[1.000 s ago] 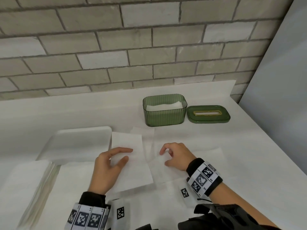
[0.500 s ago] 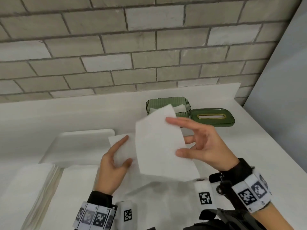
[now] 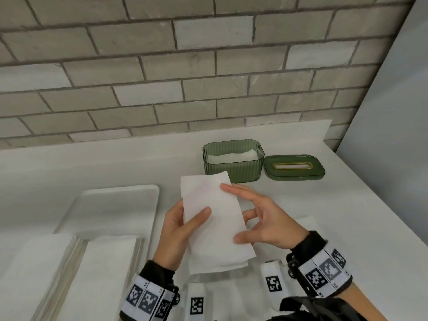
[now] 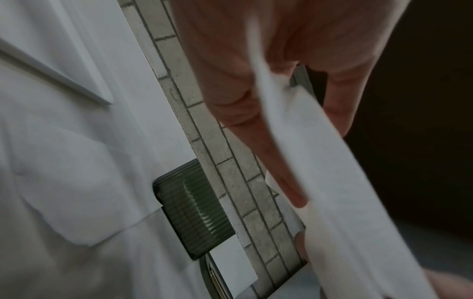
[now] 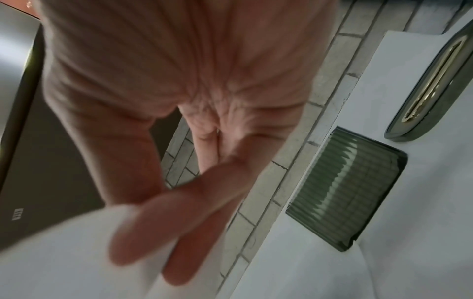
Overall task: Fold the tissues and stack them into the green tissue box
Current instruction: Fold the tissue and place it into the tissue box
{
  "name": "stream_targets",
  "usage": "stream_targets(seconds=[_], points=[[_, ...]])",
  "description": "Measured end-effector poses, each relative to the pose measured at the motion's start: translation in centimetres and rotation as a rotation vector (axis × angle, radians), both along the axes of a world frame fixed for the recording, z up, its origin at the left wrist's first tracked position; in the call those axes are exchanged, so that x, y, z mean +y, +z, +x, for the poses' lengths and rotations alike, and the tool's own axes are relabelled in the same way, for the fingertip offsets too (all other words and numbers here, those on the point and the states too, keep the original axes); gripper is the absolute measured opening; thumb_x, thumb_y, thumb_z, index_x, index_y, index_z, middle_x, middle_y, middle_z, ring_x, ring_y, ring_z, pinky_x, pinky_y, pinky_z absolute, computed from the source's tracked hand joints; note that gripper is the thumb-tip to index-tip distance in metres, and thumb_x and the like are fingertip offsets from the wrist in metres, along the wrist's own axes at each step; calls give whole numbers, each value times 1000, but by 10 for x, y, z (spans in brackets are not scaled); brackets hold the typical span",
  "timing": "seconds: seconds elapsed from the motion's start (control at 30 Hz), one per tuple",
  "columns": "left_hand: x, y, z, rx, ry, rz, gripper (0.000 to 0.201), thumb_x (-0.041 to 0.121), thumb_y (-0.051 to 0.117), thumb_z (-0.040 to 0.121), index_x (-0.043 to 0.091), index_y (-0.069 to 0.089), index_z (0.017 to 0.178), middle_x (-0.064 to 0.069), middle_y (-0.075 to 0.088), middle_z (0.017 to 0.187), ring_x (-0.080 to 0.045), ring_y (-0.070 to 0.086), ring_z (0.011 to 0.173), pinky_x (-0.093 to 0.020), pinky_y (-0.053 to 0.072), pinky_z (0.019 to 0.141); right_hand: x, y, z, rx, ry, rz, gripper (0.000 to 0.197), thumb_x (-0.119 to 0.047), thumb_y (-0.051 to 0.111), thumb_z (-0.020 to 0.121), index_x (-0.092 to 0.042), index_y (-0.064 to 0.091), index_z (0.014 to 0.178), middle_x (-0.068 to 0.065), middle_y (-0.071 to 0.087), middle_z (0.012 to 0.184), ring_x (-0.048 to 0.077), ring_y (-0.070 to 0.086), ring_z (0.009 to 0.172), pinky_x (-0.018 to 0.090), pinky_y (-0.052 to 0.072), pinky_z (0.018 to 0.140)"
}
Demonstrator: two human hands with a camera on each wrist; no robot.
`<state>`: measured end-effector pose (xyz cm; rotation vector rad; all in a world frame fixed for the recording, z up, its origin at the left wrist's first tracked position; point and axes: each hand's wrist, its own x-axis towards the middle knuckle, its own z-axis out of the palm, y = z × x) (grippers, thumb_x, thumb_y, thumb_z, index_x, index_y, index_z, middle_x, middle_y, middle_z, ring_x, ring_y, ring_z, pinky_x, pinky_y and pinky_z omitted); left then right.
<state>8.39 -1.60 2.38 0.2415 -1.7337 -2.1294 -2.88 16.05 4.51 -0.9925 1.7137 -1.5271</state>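
A folded white tissue [image 3: 215, 218] is held upright above the table by both hands. My left hand [image 3: 183, 225] pinches its left edge, thumb on the front and fingers behind; the left wrist view shows the tissue [image 4: 345, 182] running along those fingers. My right hand [image 3: 254, 221] holds the right edge, with index finger and thumb on the front and the other fingers curled behind. The green ribbed tissue box [image 3: 234, 165] stands open just beyond, with white tissues inside, and also shows in both wrist views [image 4: 194, 206] [image 5: 345, 190].
The box's green lid [image 3: 294, 166] with a gold slot lies right of it. A white tray [image 3: 115, 205] sits at left, with stacks of flat tissues [image 3: 99, 274] in front of it. More tissue sheets lie on the table under the hands. A brick wall runs behind.
The hands were pressing tissues flat on the table. The right hand lifted one sheet, and now both hands hold it folded narrower in the air, nearer the box.
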Motion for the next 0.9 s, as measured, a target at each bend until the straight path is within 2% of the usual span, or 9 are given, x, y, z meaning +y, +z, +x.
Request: stream_targets(seconds=[0.1, 0.2, 0.3, 0.4, 0.47, 0.57, 0.63, 0.77, 0.9], points=[[0, -2, 2, -7, 13, -54, 54, 25, 79, 65, 11, 64, 116, -10, 71, 112, -31, 68, 104, -44, 57, 85, -2, -2, 1, 13, -11, 4, 93, 8, 82, 65, -42, 48, 136, -24, 37, 143, 28, 62, 77, 26, 52, 50], [-1, -4, 3, -15, 51, -98, 58, 24, 80, 62, 10, 63, 115, -9, 72, 111, -31, 69, 102, -42, 59, 82, -5, -4, 3, 37, -11, 6, 93, 7, 82, 66, -42, 47, 136, -24, 36, 144, 40, 62, 81, 27, 52, 49], [-5, -3, 3, -5, 122, -139, 66, 21, 82, 61, 15, 59, 122, -6, 69, 117, -30, 67, 107, -40, 58, 83, -3, -5, -2, 22, -78, -41, 86, 0, 83, 69, -40, 47, 136, -24, 39, 143, 27, 60, 67, 34, 56, 54], [-22, -3, 8, 37, 160, -183, 101, -2, 80, 69, 38, 29, 146, -2, 52, 142, -24, 56, 124, -43, 51, 97, 11, -13, -29, 147, -224, 83, 66, -11, 81, 74, -33, 52, 129, -15, 49, 133, 23, 62, 65, 37, 58, 54], [-35, -4, 15, 33, 161, -213, 114, -4, 80, 69, 55, 18, 144, -4, 40, 151, -28, 50, 130, -52, 43, 104, 24, -23, -52, 356, -166, 396, 58, -14, 82, 73, -31, 55, 122, -7, 54, 123, 21, 63, 73, 32, 57, 64], [-45, -9, 22, 10, 164, -345, 107, -1, 80, 69, 47, 23, 146, 14, 27, 156, -23, 35, 142, -55, 31, 113, 37, -44, -73, 604, 113, 950, 72, -22, 84, 67, -29, 50, 130, -7, 50, 127, 15, 53, 108, 27, 46, 92], [-43, -12, 24, -13, 144, -407, 94, 1, 78, 70, 39, 33, 144, 17, 36, 151, -14, 35, 141, -51, 29, 115, 40, -55, -77, 686, 173, 1054, 81, -28, 84, 64, -28, 45, 135, -9, 45, 128, 15, 45, 118, 30, 39, 98], [-34, -19, 23, -64, 137, -432, 70, 9, 75, 69, 27, 52, 132, 16, 53, 135, -7, 49, 128, -48, 37, 111, 40, -57, -82, 739, 121, 1066, 63, -31, 85, 60, -30, 53, 113, -14, 46, 101, 12, 46, 101, 29, 35, 90], [-28, -21, 21, -94, 128, -439, 58, 10, 75, 70, 26, 59, 123, 11, 58, 129, -12, 55, 121, -49, 43, 105, 41, -62, -83, 778, 109, 1079, 49, -35, 85, 58, -27, 58, 99, -11, 45, 99, 17, 44, 100, 31, 39, 89]])
